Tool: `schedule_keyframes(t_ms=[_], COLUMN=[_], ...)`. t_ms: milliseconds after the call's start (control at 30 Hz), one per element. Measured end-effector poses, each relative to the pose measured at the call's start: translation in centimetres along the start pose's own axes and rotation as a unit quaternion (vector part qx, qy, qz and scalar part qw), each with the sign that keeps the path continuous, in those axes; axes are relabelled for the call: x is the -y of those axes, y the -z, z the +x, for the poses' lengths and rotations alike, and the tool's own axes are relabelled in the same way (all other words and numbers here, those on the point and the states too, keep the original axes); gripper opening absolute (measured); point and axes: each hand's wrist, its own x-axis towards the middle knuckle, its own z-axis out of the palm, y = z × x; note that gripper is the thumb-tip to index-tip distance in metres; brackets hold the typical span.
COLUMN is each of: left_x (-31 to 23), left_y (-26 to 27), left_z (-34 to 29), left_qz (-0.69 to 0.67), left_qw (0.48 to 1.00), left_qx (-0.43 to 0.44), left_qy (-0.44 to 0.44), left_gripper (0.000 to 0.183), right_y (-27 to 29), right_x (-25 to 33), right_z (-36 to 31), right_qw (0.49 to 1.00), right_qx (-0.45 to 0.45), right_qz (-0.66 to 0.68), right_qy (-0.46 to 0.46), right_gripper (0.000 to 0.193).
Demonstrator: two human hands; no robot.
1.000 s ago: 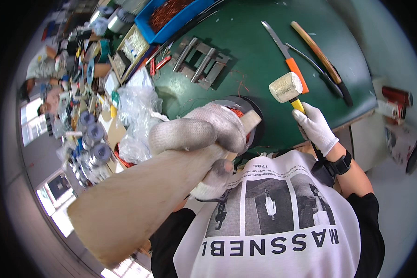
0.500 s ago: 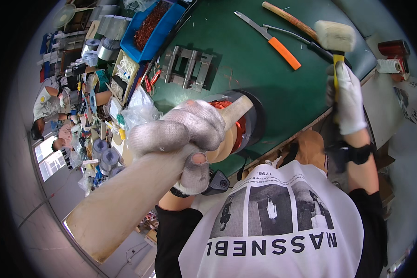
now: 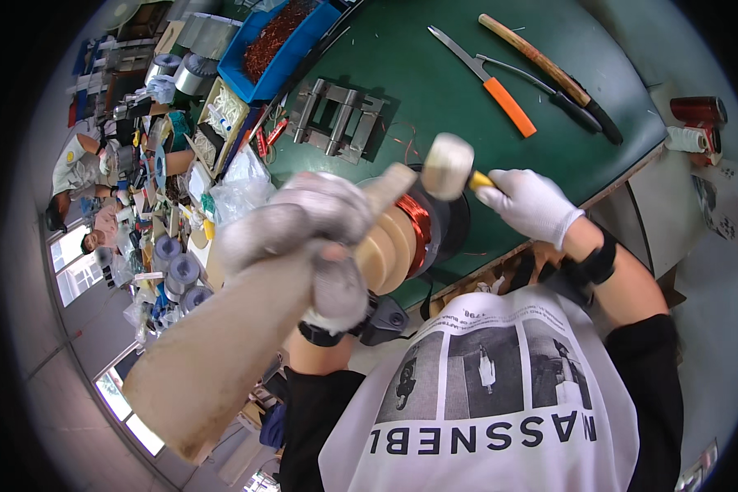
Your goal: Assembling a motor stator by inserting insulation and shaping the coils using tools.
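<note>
My gloved left hand [image 3: 307, 238] is wrapped round a long, pale, flat wooden-looking bar [image 3: 213, 365], wide at the near end and narrower at the far one. That narrow end [image 3: 392, 182] lies over a round motor-like part with orange-red copper wire windings [image 3: 416, 230] and stepped cream discs [image 3: 385, 250]. In my gloved right hand [image 3: 529, 205] is a mallet with a yellow handle [image 3: 480, 180]. Its off-white head [image 3: 448, 166] hangs just right of the bar's far end; whether they touch I cannot tell. The left hand is blurred.
On the green table [image 3: 435, 90] lie an orange-handled blade [image 3: 500, 98], a tool with a black grip [image 3: 574, 111], a wooden-handled tool [image 3: 541, 61] and a metal fixture [image 3: 336, 119]. A blue bin [image 3: 246, 82] holds copper scraps. Clutter and another person [image 3: 78, 168] are at the left.
My right hand has swung the mallet left and down from the table's right side to the bar's far end. The bar's far end has shifted left, baring more of the copper windings.
</note>
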Motion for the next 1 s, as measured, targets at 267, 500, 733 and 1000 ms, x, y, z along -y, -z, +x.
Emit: schedule_keyframes(t_ms=[267, 500, 733, 1000], left_x=[-0.8, -0.3, -1.0, -1.8], left_y=[1.0, 3.4, 5.1, 5.4], left_z=[0.6, -1.2, -2.6, -2.1], left_qz=[-0.011, 0.072, 0.127, 0.052], left_qw=[1.000, 0.997, 0.992, 0.990], left_qx=[-0.012, 0.019, 0.003, -0.133], left_qy=[-0.005, -0.006, -0.026, -0.008], left_gripper=[0.036, 0.035, 0.036, 0.029], right_y=[0.5, -1.3, -2.1, -2.2], right_x=[-2.1, 0.8, 0.7, 3.1], right_z=[0.4, -1.2, 0.5, 4.0], right_qw=[0.996, 0.995, 0.994, 0.989], right_qx=[-0.077, 0.007, 0.023, 0.077], right_qz=[-0.044, -0.102, -0.081, -0.107], right_qy=[-0.024, -0.021, -0.067, -0.064], right_gripper=[0.041, 0.040, 0.038, 0.039])
